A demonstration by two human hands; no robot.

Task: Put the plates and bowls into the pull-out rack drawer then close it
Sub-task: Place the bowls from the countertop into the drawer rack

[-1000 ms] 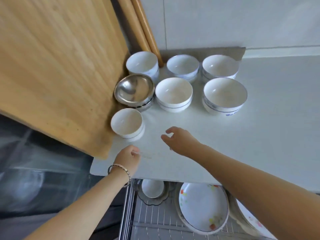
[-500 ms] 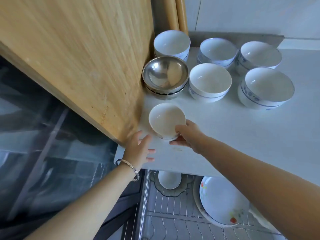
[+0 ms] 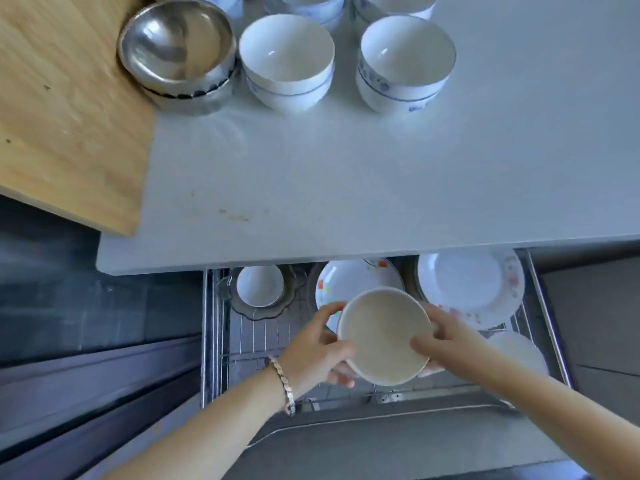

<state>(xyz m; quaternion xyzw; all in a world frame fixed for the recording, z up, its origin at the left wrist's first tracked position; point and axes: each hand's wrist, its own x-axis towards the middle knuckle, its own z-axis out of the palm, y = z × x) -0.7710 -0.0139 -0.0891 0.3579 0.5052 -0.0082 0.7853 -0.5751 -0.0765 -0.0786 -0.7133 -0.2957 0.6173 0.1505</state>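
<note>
Small round off-white ceramic bowl (image 3: 382, 336) held between both hands, mouth up. Left hand (image 3: 311, 351) curls round its left wall. Right hand (image 3: 446, 341) grips its right rim, thumb over the edge. Under hands: open steel-wire pull-out rack drawer (image 3: 252, 344). Just beyond fingertips: white flower-print plate (image 3: 349, 278), inside drawer.

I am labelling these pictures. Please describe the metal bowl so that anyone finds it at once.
Start at the white countertop above the open drawer. Go to its left, where the wooden board is; the metal bowl stands beside it. It alone is shiny steel; the bowls next to it are white.
</note>
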